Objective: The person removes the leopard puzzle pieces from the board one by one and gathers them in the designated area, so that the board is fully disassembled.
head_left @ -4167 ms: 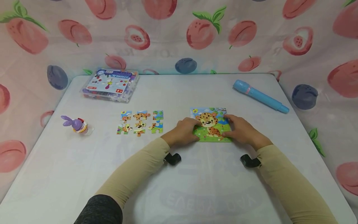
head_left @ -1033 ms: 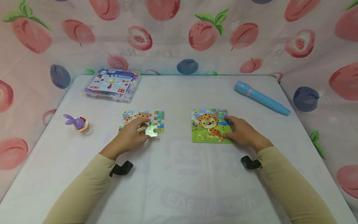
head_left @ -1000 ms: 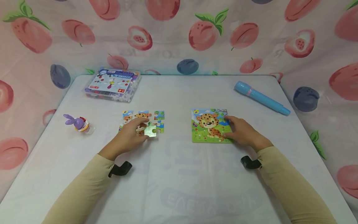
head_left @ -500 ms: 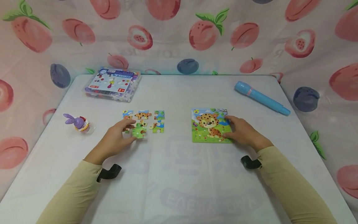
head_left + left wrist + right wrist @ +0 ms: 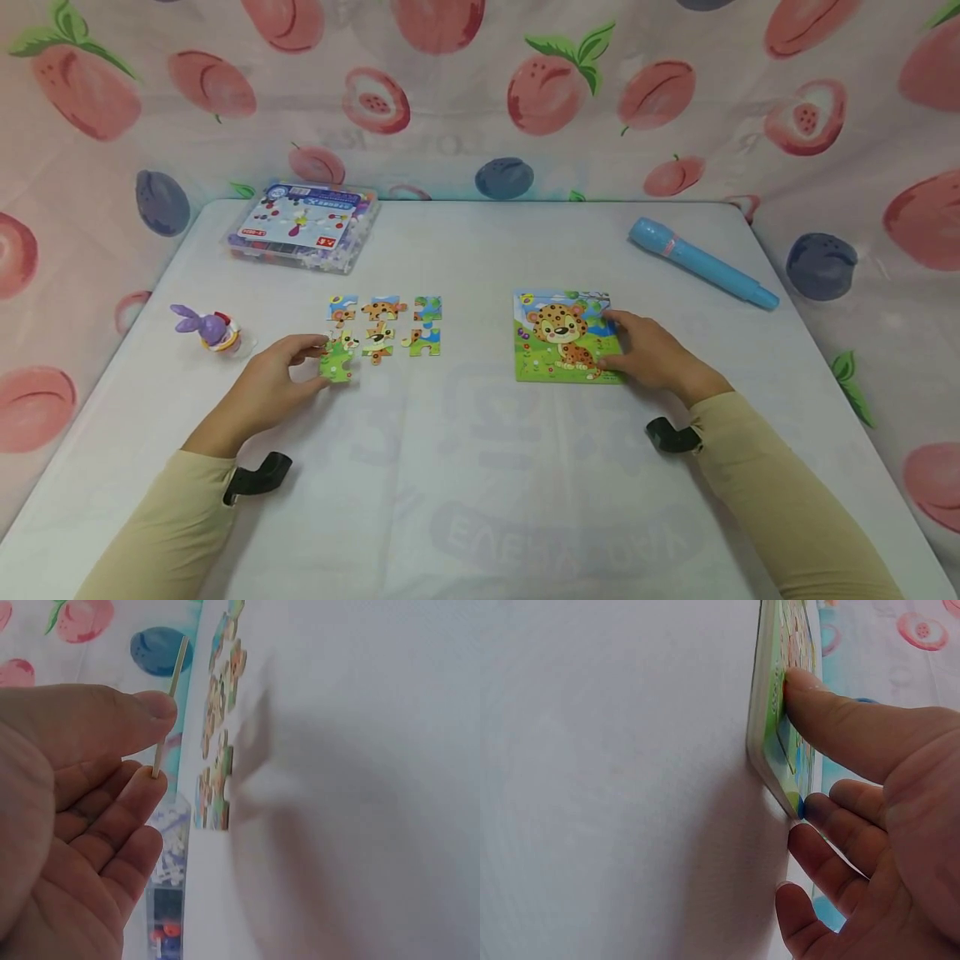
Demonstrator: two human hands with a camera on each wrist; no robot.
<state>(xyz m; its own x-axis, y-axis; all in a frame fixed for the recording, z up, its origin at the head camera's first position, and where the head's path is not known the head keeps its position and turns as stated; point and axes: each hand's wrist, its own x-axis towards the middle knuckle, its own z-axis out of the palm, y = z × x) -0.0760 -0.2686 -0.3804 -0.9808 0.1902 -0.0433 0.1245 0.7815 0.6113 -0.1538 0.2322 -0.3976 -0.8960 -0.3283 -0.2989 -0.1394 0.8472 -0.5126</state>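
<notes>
My left hand [image 5: 266, 387] pinches a green jigsaw piece [image 5: 336, 368] between thumb and fingers, just in front of the left end of two rows of jigsaw pieces [image 5: 385, 309]. Edge-on in the left wrist view, the held piece [image 5: 178, 671] stands apart from the table. A square leopard-cub puzzle board [image 5: 562, 342] lies flat to the right. My right hand [image 5: 660, 354] holds its right side, thumb on the picture and fingertips by the edge. The right wrist view shows the thumb resting on the board's face [image 5: 795, 645].
A clear plastic case [image 5: 300, 227] with a printed label stands at the back left. Left of the pieces is a purple-eared figurine [image 5: 212, 331]. A blue tube-shaped object [image 5: 701, 262] lies at the back right. A fruit-print cloth [image 5: 450, 100] hangs behind the white table.
My left hand left the puzzle board earlier and now carries the jigsaw piece leftward along the front of the rows. The piece's printed side has turned up. My right hand stays put.
</notes>
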